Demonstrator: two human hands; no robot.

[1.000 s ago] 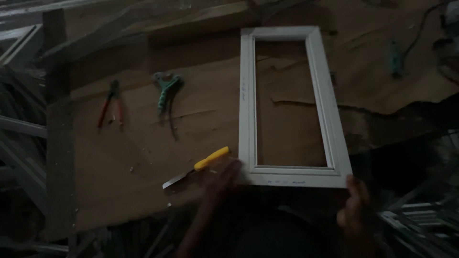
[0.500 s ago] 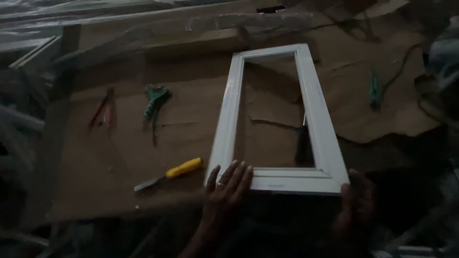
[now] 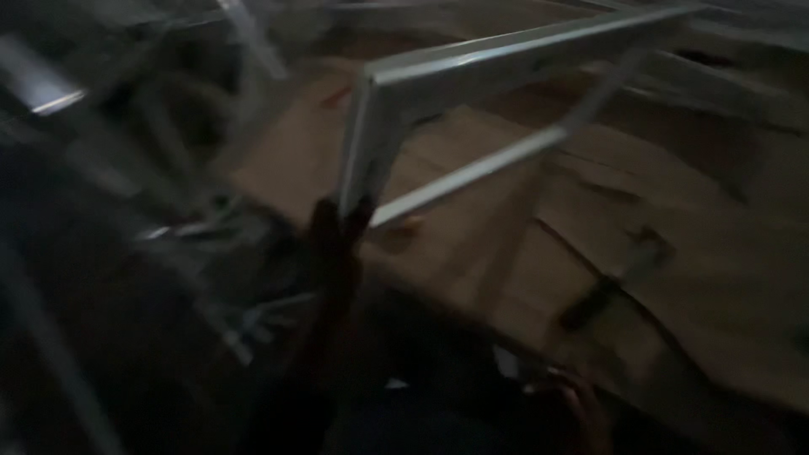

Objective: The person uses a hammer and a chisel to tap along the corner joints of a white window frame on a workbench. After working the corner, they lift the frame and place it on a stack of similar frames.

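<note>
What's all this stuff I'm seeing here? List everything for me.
frame: one, white, rectangular, lifted and tilted above the table, one corner gripped.
dark-handled tool: one, lying on the cardboard, right of centre; too blurred to identify.
cardboard sheet: one, brown, covering the table.
pale metal bars: several, blurred, at the left.
left hand: one, holding the frame's near corner.
right hand: one, low at the table's near edge, holding nothing visible.

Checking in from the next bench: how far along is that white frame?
The white frame looks assembled, all corners joined. It is in hand, tilted up off the cardboard-covered table, the left hand gripping its lower corner; the right hand is low and free. The picture is too blurred to tell what work remains.
</note>
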